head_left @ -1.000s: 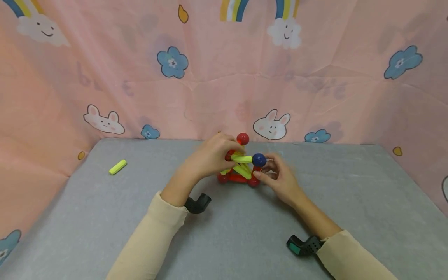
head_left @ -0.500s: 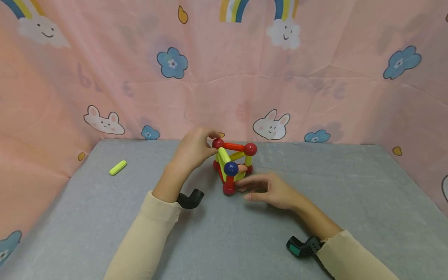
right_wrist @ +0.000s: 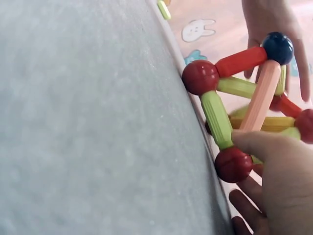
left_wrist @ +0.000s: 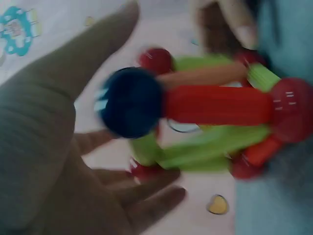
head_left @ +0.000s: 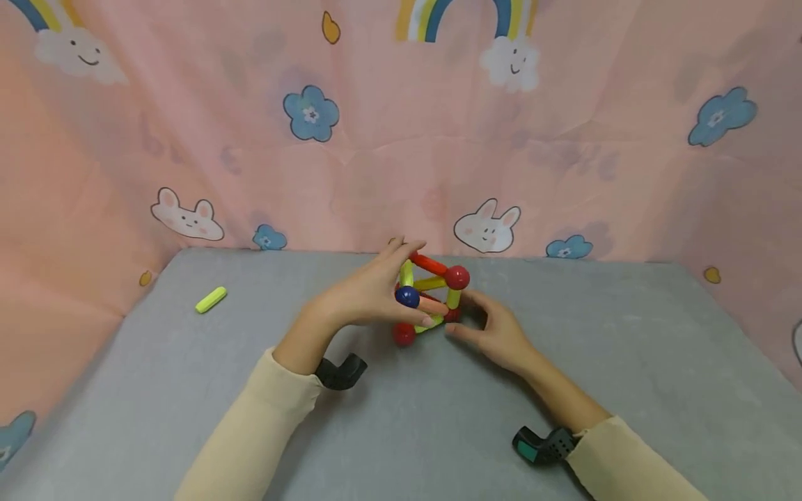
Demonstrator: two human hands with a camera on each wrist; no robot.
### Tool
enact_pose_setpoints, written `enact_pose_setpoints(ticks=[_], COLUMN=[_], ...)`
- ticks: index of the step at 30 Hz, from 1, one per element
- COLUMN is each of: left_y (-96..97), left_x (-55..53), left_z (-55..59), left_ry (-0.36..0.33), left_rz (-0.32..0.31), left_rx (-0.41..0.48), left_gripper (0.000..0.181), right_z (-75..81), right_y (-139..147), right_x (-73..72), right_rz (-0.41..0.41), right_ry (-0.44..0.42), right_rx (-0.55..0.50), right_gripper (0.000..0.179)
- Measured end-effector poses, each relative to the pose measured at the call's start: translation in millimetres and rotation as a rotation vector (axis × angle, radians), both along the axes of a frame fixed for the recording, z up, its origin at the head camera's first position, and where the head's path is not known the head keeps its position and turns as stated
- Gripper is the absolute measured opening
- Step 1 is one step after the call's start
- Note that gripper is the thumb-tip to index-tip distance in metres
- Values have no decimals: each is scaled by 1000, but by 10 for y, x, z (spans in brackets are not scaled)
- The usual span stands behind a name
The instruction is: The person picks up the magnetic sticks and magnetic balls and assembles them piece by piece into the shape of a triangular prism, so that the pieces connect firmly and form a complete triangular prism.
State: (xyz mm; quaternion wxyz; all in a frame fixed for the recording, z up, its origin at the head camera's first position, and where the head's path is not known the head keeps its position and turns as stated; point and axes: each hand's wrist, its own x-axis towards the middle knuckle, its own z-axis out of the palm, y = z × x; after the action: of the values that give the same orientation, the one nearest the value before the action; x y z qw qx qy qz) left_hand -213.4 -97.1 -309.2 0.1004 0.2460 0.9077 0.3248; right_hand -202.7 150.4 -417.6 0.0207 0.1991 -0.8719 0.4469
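Observation:
A frame of magnetic sticks and balls stands mid-table, with a blue ball (head_left: 407, 296) at its near upper corner. Red balls (right_wrist: 200, 77) form other corners, joined by red, yellow-green and yellow sticks; a salmon stick (right_wrist: 264, 93) slants down from the blue ball. My left hand (head_left: 357, 296) spreads round the frame's left side, fingers straight at the top and thumb low in front, partly covering it. At the lower right corner my right hand (head_left: 501, 334) pinches the frame, its thumb at the salmon stick's lower end and its fingers behind the red ball.
A loose yellow-green stick (head_left: 211, 300) lies on the left of the grey table (head_left: 626, 348). Behind the table's far edge hangs a pink printed cloth (head_left: 388, 174). Black wrist cameras sit at both cuffs.
The frame has turned, taking the blue ball from its right to its left. My left hand left the top and now spreads round the left side. My right hand has moved to the lower right corner.

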Motion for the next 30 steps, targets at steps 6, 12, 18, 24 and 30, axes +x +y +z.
enact_pose_setpoints(ticks=[6, 12, 18, 24, 30], left_y=[12, 3, 7, -181, -899], left_x=[-85, -116, -127, -107, -61], left_z=[-53, -53, -102, -69, -21], left_ry=[110, 109, 126, 93, 88], left_rz=[15, 148, 177, 152, 277], left_rx=[-23, -15, 8, -45, -183], left_gripper=[91, 58, 50, 58, 45], right_z=[-41, -9, -1, -22, -28], right_y=[28, 26, 21, 36, 17], right_x=[-3, -1, -7, -2, -3], right_rz=[-19, 23, 67, 74, 76], right_ry=[49, 58, 95, 82, 64], right_rx=[-6, 3, 27, 12, 21], right_gripper=[41, 39, 40, 40, 39])
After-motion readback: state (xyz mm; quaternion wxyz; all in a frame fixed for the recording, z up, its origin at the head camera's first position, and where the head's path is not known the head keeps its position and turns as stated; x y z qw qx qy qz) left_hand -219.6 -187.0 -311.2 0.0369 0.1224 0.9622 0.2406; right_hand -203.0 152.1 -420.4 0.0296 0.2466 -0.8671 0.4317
